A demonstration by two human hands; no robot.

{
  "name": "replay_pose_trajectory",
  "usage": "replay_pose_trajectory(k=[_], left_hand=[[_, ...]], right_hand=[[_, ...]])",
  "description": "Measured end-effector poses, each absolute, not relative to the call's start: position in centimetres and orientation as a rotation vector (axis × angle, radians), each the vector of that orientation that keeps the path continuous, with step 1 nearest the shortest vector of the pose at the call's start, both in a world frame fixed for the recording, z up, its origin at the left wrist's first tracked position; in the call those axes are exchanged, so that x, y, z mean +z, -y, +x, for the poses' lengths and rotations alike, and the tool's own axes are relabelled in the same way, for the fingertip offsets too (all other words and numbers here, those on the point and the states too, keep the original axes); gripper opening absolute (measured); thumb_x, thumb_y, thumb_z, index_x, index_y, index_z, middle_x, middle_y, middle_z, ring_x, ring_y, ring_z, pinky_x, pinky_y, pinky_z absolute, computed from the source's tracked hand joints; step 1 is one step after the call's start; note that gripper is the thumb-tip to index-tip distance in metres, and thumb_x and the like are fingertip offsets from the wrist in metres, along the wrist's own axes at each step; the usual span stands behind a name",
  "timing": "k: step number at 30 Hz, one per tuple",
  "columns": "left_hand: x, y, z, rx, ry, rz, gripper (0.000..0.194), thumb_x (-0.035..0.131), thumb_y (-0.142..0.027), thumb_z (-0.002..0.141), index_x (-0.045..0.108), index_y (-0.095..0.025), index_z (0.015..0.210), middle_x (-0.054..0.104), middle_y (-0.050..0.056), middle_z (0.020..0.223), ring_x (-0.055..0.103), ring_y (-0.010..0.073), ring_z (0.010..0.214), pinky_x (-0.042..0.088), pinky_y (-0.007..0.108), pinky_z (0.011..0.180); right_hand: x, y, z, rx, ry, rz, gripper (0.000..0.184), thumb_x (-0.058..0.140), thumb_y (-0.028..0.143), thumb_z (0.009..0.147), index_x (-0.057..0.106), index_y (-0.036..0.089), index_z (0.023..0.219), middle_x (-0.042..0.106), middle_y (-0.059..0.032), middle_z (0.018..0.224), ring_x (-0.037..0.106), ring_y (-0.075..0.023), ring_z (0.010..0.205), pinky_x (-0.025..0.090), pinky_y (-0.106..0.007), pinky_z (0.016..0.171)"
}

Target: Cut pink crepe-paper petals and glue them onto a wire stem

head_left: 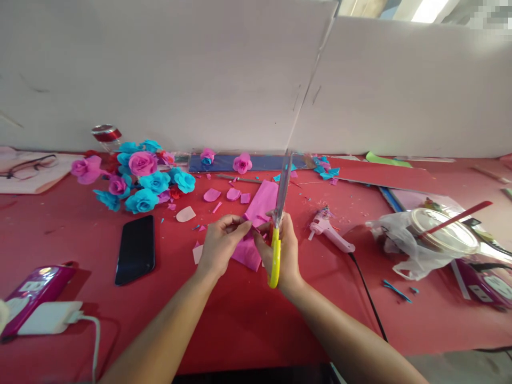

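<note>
My right hand [286, 250] has a pair of scissors [276, 256] with yellow handles hooked on it, blades shut and pointing away from me. Between my two hands is a small piece of pink crepe paper [251, 226]; the thumb and fingertips of my left hand [222, 240] pinch its edge, and my right fingertips meet it from the other side. Under both hands lies a larger pink crepe paper sheet [262, 200] on the red table. Loose pink petals [212, 195] and a pale petal-shaped template [185, 214] rest to the left of the sheet.
Pink and blue paper flowers [144, 176] stand back left, near a black phone [136, 249]. A pink glue gun [330, 232] with a cord lies to the right. Further right, a plastic bag [420, 250] surrounds a lidded container [448, 229]. A white wall [200, 80] rises behind.
</note>
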State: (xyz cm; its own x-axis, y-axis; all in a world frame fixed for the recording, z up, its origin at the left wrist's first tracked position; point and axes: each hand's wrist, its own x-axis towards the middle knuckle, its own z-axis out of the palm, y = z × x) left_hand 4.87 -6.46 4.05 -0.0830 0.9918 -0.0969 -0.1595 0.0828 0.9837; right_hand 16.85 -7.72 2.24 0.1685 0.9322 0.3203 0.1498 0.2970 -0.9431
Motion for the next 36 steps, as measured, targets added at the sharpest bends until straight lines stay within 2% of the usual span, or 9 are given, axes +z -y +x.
replay_pose_trajectory(k=[5, 12, 15, 19, 24, 30, 36], left_hand=[[4.1, 6.4, 4.5, 1.265, -1.102, 1.006, 0.014, 0.071, -0.029, 0.071, 0.07, -0.015, 0.074, 0.065, 0.003, 0.074, 0.058, 0.0138, 0.073, 0.045, 0.026, 0.072], [4.1, 6.1, 3.9, 1.27, -1.091, 0.885, 0.015, 0.077, -0.025, 0.064, 0.072, -0.014, 0.073, 0.064, 0.002, 0.069, 0.054, 0.011, 0.065, 0.043, 0.023, 0.063], [4.3, 6.0, 3.9, 1.273, -1.087, 0.818, 0.016, 0.078, -0.025, 0.062, 0.072, -0.015, 0.073, 0.064, 0.002, 0.068, 0.056, 0.011, 0.065, 0.045, 0.024, 0.066], [4.4, 6.0, 4.1, 1.268, -1.114, 0.837, 0.018, 0.079, -0.026, 0.06, 0.072, -0.015, 0.073, 0.067, 0.003, 0.07, 0.06, 0.0131, 0.069, 0.045, 0.026, 0.069], [4.2, 6.0, 4.2, 1.282, -1.189, 0.872, 0.017, 0.077, -0.024, 0.059, 0.072, -0.014, 0.072, 0.069, 0.004, 0.072, 0.06, 0.0149, 0.069, 0.045, 0.028, 0.07], [4.3, 5.8, 4.0, 1.289, -1.215, 0.833, 0.014, 0.073, -0.023, 0.059, 0.069, -0.014, 0.069, 0.059, -0.002, 0.058, 0.05, 0.0088, 0.055, 0.039, 0.023, 0.057], [4.3, 6.0, 3.9, 1.387, -1.082, 0.905, 0.022, 0.07, -0.012, 0.061, 0.061, -0.02, 0.079, 0.06, -0.005, 0.076, 0.053, 0.0075, 0.066, 0.039, 0.019, 0.061]], right_hand=[[2.5, 7.9, 16.8, 0.842, 1.295, -1.129, 0.034, 0.068, 0.022, 0.076, 0.049, 0.025, 0.104, 0.058, 0.0036, 0.075, 0.058, -0.0134, 0.066, 0.049, -0.028, 0.065], [4.0, 7.5, 17.2, 1.139, 1.09, -0.975, 0.031, 0.063, 0.022, 0.077, 0.047, 0.023, 0.103, 0.055, 0.0061, 0.067, 0.06, -0.0127, 0.062, 0.051, -0.028, 0.063], [4.3, 7.3, 17.2, 1.206, 1.033, -0.949, 0.031, 0.062, 0.02, 0.076, 0.046, 0.022, 0.102, 0.057, 0.006, 0.068, 0.063, -0.0133, 0.063, 0.052, -0.029, 0.066], [4.1, 7.3, 17.1, 1.207, 1.04, -0.973, 0.032, 0.06, 0.017, 0.075, 0.046, 0.022, 0.102, 0.06, 0.0051, 0.071, 0.064, -0.013, 0.062, 0.052, -0.029, 0.063], [4.1, 7.6, 16.9, 1.107, 1.118, -0.997, 0.031, 0.058, 0.015, 0.074, 0.048, 0.024, 0.102, 0.057, 0.0067, 0.069, 0.06, -0.0119, 0.063, 0.051, -0.027, 0.062], [4.5, 7.4, 17.0, 1.14, 1.002, -1.008, 0.03, 0.058, 0.016, 0.073, 0.045, 0.024, 0.099, 0.056, 0.0074, 0.066, 0.062, -0.0126, 0.059, 0.051, -0.028, 0.06], [3.7, 6.5, 17.6, 1.202, 0.84, -1.051, 0.034, 0.062, 0.021, 0.07, 0.044, 0.022, 0.098, 0.057, 0.0075, 0.065, 0.065, -0.0139, 0.058, 0.048, -0.027, 0.058]])
